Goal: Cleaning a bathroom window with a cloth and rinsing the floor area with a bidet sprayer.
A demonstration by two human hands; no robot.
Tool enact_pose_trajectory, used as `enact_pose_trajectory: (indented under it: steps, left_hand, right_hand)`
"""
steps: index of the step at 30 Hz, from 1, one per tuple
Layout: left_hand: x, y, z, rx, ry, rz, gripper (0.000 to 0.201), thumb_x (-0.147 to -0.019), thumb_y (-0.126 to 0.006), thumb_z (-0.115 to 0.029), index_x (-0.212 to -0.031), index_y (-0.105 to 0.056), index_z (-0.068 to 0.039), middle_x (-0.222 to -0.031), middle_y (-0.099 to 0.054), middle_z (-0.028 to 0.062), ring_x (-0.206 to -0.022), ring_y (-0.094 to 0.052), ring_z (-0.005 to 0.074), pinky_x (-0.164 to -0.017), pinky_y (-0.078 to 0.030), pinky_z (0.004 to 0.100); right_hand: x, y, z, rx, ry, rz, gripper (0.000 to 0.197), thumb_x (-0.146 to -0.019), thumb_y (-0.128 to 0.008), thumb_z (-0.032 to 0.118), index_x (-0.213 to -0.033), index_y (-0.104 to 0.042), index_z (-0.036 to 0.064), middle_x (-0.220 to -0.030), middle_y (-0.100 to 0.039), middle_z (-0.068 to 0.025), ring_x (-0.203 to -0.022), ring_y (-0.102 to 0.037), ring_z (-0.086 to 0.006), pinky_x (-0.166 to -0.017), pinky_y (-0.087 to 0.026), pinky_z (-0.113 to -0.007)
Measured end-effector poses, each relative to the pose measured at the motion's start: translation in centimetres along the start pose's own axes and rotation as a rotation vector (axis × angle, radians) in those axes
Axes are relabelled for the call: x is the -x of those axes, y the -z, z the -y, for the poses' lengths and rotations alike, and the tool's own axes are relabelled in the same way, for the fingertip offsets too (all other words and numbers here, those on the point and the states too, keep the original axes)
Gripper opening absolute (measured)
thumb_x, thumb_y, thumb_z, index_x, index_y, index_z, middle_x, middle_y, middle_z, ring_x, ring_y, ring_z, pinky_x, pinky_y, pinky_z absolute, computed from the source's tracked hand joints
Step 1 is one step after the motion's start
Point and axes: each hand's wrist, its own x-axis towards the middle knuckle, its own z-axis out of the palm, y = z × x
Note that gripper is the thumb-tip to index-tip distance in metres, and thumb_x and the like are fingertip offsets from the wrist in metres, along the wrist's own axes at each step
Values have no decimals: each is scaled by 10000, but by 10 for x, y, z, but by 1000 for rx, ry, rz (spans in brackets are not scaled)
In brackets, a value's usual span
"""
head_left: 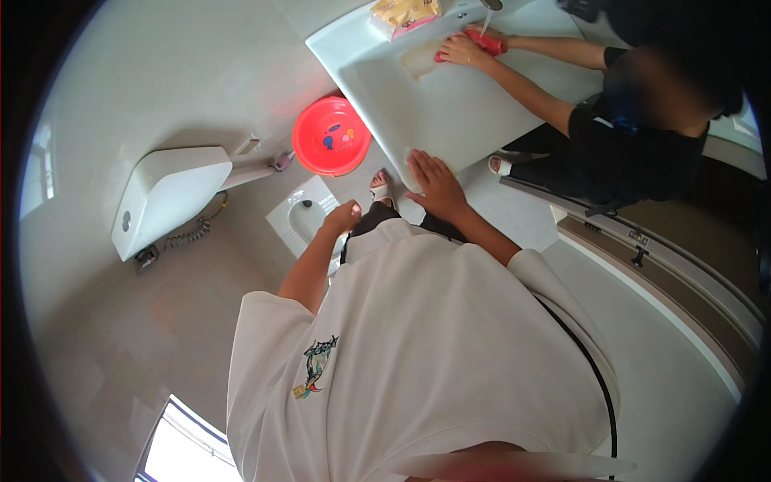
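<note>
A wide white sink fills the upper middle of the view, its basin tilted across the frame, and the person wearing the camera stands against its near edge in a white shirt with a small printed figure on it. Their right hand lies flat on the sink's front rim, palm down, fingers stretched out and slightly spread, holding nothing. Their left hand hangs free just below and to the left of that rim, curled into a loose fist with no object visible in it. On the far side of the sink a second person in a black top reaches both arms into the basin under the tap, one hand pressing on a red cloth near a pale soapy patch. To the left a white toilet tank hangs on the wall above a squat toilet pan set into the floor. Between tank and sink sits a round red plastic basin; it looks empty apart from coloured marks on its bottom. At the sink's back corner lies a yellow and pink packet.
</note>
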Motion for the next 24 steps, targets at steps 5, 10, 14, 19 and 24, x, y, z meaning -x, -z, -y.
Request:
enact_pose_trajectory:
  steps: [5,10,14,19,24]
  left_hand:
    - [4,13,55,84,110,-23,341,-930,-544,-360,-1175,-612,-132,-1150,-703,151,-1108,-655,340,-942,-508,437]
    - [-7,24,79,53,109,-48,331,-934,-572,-343,-1148,-633,-98,-1034,-718,144,-990,-690,303,-875,-531,406]
    - [-28,31,86,47,10,-44,396,-958,-499,-434,-1191,-593,-128,-1153,-681,185,-1100,-630,410,-929,-508,473]
    - [-53,-2,122,107,-20,-138,504,-938,-511,-482,-1192,-587,-54,-1162,-666,215,-1135,-616,400,-976,-482,462]
    - [-75,-12,100,108,31,81,401,-927,-528,-420,-1194,-588,-127,-1137,-683,203,-1114,-634,390,-949,-496,462]
  right_hand:
    - [6,27,-7,-14,-91,97,732,-881,-668,257,-1522,-352,100,-1575,-365,-83,-1464,-321,-266,-1197,-232,-476]
    - [7,25,-4,208,-171,124,674,-843,-564,24,-1493,-406,100,-1551,-403,-81,-1457,-333,-280,-1191,-237,-511]
    - [10,2,0,93,-189,-18,615,-818,-536,-20,-1424,-496,79,-1501,-469,-113,-1434,-374,-314,-1178,-256,-533]
    - [-1,-23,51,-143,-448,-60,551,-851,-507,-18,-1401,-485,7,-1501,-454,-177,-1447,-350,-357,-1180,-245,-528]
    - [-39,-51,76,-422,-577,-273,564,-910,-458,-33,-1469,-387,-11,-1519,-411,-220,-1459,-314,-392,-1194,-205,-528]
